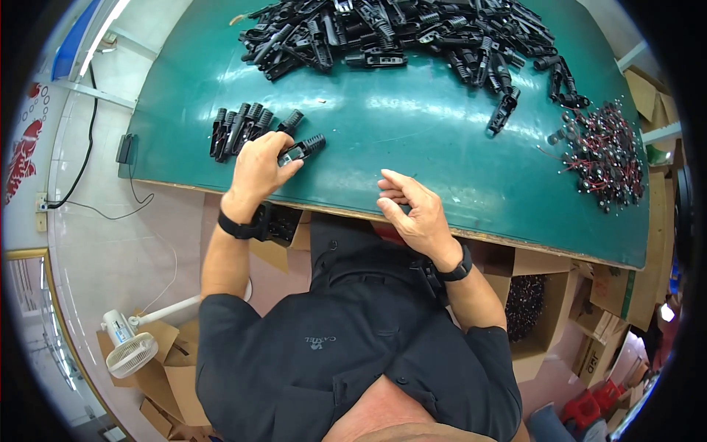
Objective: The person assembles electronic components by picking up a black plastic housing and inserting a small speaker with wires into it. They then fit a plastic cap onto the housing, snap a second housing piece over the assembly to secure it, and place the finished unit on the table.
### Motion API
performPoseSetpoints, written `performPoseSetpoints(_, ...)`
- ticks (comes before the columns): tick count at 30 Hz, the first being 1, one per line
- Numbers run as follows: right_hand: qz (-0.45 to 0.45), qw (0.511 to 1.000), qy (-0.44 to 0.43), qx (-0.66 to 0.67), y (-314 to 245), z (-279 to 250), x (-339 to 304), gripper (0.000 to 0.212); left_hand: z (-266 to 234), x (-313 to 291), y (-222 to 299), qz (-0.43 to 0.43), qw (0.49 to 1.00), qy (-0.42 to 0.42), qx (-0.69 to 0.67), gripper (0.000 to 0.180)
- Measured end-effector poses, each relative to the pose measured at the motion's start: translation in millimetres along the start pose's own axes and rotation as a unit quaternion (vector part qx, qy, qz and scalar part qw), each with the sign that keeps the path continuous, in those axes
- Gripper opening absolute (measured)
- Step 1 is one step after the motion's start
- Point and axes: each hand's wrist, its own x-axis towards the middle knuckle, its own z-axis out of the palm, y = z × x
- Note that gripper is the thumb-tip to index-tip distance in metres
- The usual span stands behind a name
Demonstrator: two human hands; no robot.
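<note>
My left hand (pixel 259 163) is closed on a black plastic housing with a ribbed end (pixel 312 145), which lies at a slant low over the table near its front edge. Just behind that hand, a small row of similar black ribbed housings (pixel 237 127) lies side by side on the green tabletop. My right hand (pixel 418 215) hovers at the table's front edge, its fingers partly stretched and the thumb apart, and nothing shows in it. Both wrists wear dark bands.
A big heap of black housings (pixel 383 29) covers the far side of the green table (pixel 412 121). One housing (pixel 504 110) lies in front of it. At the right is a pile of small wired parts (pixel 604 158). Cardboard boxes (pixel 541 353) and a white fan (pixel 131 346) stand below.
</note>
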Motion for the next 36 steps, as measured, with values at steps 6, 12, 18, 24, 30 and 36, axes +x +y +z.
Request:
performPoseSetpoints(6, 0.015, 0.995, -0.079, -0.051, -26, 19, 25, 0.044, 12, -29, -47, -0.065, 0.986, 0.144, 0.057, 0.039)
performPoseSetpoints(12, -0.163, 0.910, -0.016, -0.380, -7, 17, 153, 0.047, 1, -32, -80, -0.128, 0.974, 0.187, -0.019, 0.044)
performPoseSetpoints(18, -0.101, 0.829, 0.020, -0.550, 28, 20, 248, 0.046, 1, -24, -82, -0.054, 0.966, 0.251, 0.028, 0.052)
performPoseSetpoints(24, -0.069, 0.822, 0.042, -0.563, 43, 2, 249, 0.012, 22, -19, -22, -0.089, 0.965, 0.225, -0.099, 0.051)
performPoseSetpoints(30, -0.075, 0.909, 0.017, -0.410, 27, -10, 155, 0.009, 73, 22, 55, -0.118, 0.878, 0.109, -0.450, 0.047)
performPoseSetpoints(36, -0.165, 0.940, 0.006, -0.300, 18, -52, 87, 0.012, 96, 56, 98, -0.008, 0.965, 0.035, -0.259, 0.052)
